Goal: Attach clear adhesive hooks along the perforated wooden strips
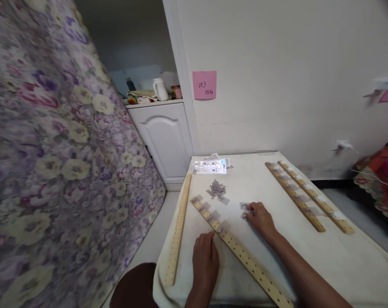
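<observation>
My right hand (260, 218) pinches a small metal clip with a clear plastic tab (244, 205) just above the white cloth. My left hand (206, 256) has its fingers curled down at the table, and whatever is inside them is hidden. Its thumb touches the near edge of a perforated wooden strip (245, 257), which slants between my hands. Several clips with clear tabs (215, 214) are set along the far part of that strip. Beyond it lies a loose pile of similar clips (217, 188).
Another perforated strip (179, 231) lies along the table's left side. On the right are two wooden strips (295, 195) (316, 197) bearing clips. Clear packaging (210, 167) lies at the back of the cloth-covered table (245, 175). A floral curtain (53, 171) hangs at left.
</observation>
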Demonstrator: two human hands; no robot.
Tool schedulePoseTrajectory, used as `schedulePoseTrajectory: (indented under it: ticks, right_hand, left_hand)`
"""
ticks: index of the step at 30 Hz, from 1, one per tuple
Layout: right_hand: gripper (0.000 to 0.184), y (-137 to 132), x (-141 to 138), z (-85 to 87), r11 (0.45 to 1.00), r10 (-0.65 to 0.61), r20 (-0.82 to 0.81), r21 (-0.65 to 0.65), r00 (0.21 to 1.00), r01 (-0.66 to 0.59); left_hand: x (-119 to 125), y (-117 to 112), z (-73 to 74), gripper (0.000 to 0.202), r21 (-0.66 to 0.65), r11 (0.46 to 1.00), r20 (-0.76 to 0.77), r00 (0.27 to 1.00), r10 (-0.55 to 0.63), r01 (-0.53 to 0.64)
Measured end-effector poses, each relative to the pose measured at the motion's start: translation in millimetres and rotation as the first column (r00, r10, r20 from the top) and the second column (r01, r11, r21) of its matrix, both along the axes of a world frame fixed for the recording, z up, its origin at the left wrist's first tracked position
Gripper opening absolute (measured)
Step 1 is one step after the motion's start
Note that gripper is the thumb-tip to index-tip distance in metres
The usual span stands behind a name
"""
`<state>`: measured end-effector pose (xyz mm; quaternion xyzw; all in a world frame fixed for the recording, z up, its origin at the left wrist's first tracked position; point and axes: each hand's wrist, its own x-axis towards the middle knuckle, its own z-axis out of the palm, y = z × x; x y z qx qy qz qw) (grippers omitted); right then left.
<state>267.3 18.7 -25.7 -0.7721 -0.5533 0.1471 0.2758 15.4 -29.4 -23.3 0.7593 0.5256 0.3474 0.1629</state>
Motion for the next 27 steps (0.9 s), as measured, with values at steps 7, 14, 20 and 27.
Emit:
schedulePoseTrajectory:
  ticks: [7, 14, 20, 27]
  right_hand:
    - [0.028, -1, 5, -3.3, 0.998, -0.018, 0.016, -0.066, 1.000, 0.019]
    - [0.030, 7, 18, -11.6, 0.999, -0.030, -0.035, 0.034, 0.999, 0.031]
    - [0.026, 23, 28, -12.7, 0.999, -0.041, -0.053, 0.029, 0.998, 0.042]
    - [0.012, 29, 33, -13.0, 0.998, -0.011, -0.183, 0.061, 0.983, 0.022]
  left_hand:
    - [0, 0, 0.0, 0.027, 0.017, 1.000, 0.004, 1.000, 0.004, -0.004]
    - [-1, 3, -4.0, 0.027, 0.014, 1.000, -0.009, 1.000, -0.007, 0.007]
    - [-2, 3, -1.9, 0.025, -0.003, 1.000, -0.007, 1.000, -0.002, 0.002]
    - [-1, 3, 1.1, 0.027, -0.005, 1.000, 0.011, 1.000, -0.016, 0.016]
